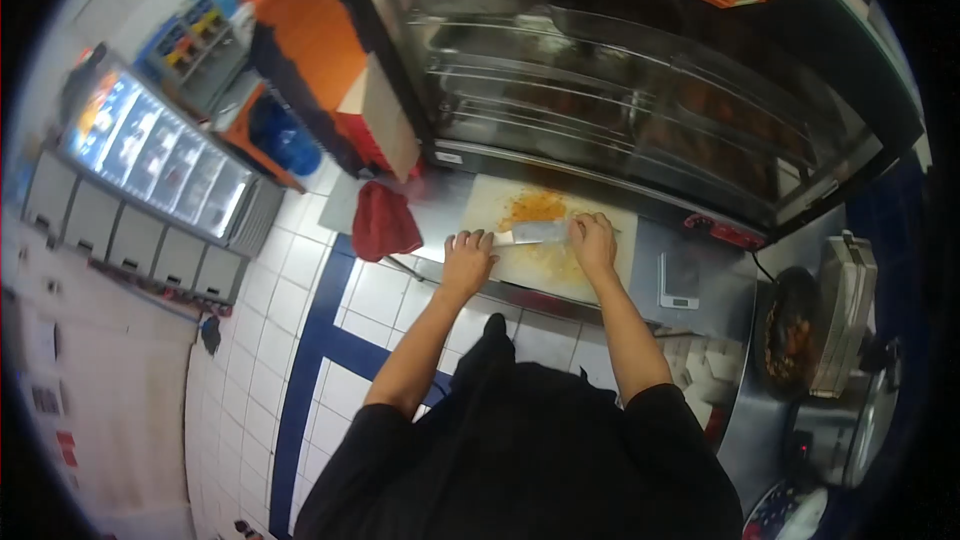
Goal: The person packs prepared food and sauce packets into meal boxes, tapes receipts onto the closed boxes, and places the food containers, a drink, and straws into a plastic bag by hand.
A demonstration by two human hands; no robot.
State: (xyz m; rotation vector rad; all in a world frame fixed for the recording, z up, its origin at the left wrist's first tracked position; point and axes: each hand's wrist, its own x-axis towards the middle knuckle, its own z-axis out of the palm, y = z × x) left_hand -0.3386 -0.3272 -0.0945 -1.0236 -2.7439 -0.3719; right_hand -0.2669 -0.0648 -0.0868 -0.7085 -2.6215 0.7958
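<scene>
My left hand (469, 262) is closed round the pale handle of a knife (538, 231) at the near left edge of a white cutting board (610, 272). The wide blade lies level across the board, pointing right. At its far end, the fingers of my right hand (593, 243) are pressed on the blade near its tip. Chopped orange food (535, 205) is spread on the board just beyond the blade, and yellowish bits (550, 262) lie on the near side.
A glass display cabinet (600, 90) stands behind the board. A red cloth (384, 221) hangs at the counter's left end. To the right are a small scale (679, 281) and a dark pan with food (790, 335). A lit drinks fridge (155, 155) is far left.
</scene>
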